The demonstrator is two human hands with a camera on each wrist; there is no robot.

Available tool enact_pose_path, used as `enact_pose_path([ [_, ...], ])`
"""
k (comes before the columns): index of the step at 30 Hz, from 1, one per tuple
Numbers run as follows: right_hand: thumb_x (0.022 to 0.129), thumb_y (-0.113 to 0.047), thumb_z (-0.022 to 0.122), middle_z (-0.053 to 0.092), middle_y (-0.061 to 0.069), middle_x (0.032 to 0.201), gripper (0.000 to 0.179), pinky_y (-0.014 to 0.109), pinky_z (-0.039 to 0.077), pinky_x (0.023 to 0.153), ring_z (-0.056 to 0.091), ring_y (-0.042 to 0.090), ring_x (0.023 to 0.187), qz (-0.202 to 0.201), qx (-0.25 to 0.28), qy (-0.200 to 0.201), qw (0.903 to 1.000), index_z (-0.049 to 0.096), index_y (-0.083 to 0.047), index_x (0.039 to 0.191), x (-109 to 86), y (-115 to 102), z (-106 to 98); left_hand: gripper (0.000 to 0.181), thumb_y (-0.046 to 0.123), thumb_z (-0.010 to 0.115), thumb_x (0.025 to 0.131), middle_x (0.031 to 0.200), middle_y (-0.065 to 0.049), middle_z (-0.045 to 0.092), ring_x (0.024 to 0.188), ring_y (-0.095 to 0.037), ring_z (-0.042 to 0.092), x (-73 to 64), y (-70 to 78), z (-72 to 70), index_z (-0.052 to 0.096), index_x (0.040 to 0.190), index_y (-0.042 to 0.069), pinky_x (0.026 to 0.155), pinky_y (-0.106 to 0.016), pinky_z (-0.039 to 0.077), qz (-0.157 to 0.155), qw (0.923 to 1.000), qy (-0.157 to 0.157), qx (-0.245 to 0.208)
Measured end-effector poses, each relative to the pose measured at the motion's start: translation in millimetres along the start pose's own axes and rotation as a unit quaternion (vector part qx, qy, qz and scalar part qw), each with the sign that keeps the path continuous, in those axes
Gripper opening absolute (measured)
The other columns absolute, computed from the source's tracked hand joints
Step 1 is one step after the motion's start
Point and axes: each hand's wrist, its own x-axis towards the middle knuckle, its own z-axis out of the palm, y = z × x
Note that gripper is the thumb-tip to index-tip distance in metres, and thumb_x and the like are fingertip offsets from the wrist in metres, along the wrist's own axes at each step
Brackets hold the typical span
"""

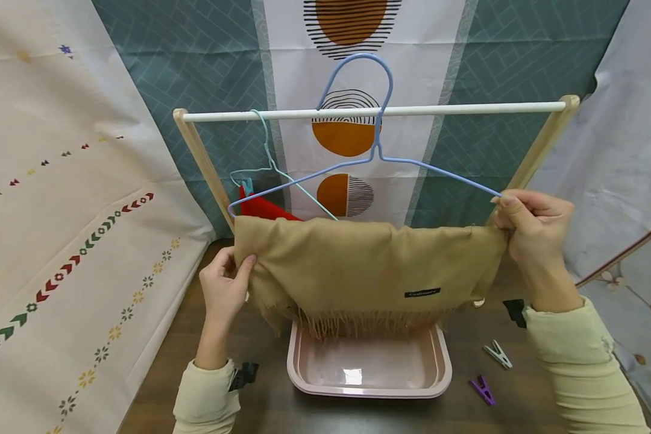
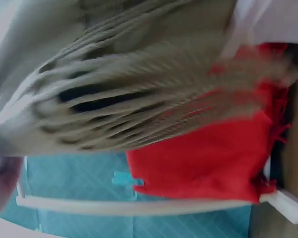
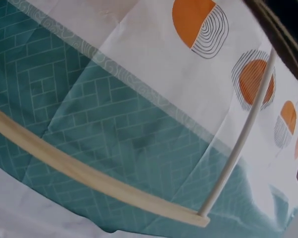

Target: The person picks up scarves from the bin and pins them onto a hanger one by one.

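Note:
A tan fringed scarf (image 1: 358,265) with a small dark label is draped along the bottom of a blue clothes hanger (image 1: 434,167). The hanger's hook is over the white rod. My left hand (image 1: 222,286) pinches the scarf's left edge, thumb in front. At the opposite end, my right hand (image 1: 537,226) grips the scarf's upper corner together with the hanger's tip. The fringe (image 2: 139,89) fills much of the left wrist view, partly covering a red cloth (image 2: 203,153). In the right wrist view, the hand's work is mostly out of sight.
A white rod (image 1: 466,110) spans two wooden posts. On it hangs a mint hanger (image 1: 271,160) with the red cloth, held by a teal clip (image 2: 124,178). Below are a pink basin (image 1: 369,392), a white clothespin (image 1: 498,354) and a purple clothespin (image 1: 483,390).

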Motion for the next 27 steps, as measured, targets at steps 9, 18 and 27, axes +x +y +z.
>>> enact_pose_path([
  [9,0.074,0.024,0.055,0.047,0.017,0.043,0.009,0.023,0.022,0.039,0.019,0.010,0.039,0.010,0.029,-0.006,0.9995,0.055,0.028,0.065,0.0,0.6,3.3,0.055,0.001,0.074,0.072,0.095,-0.020,0.062,0.082,-0.021,0.058,-6.6,-19.2,-2.9,0.046,0.119,-0.006,0.070,-0.023,0.046,-0.011,0.9971,-0.023,0.072],
  [18,0.074,0.024,0.055,0.047,0.017,0.042,0.010,0.023,0.022,0.039,0.019,0.010,0.039,0.008,0.024,0.006,0.9997,0.054,0.028,0.065,2.6,-1.5,-0.4,0.058,-0.001,0.074,0.070,0.100,-0.024,0.056,0.084,-0.035,0.056,-10.1,-28.2,-0.3,0.044,0.120,-0.008,0.067,-0.041,0.046,0.082,0.9806,-0.031,0.176],
  [27,0.073,0.024,0.055,0.046,0.017,0.043,0.009,0.023,0.022,0.040,0.022,0.011,0.039,0.012,0.028,-0.013,0.9995,0.055,0.028,0.065,3.7,1.0,6.0,0.024,0.013,0.059,0.084,0.104,-0.018,0.061,0.099,-0.036,0.054,11.5,22.7,38.6,0.063,0.101,-0.003,0.090,-0.046,0.039,0.390,0.8975,0.031,0.204],
])
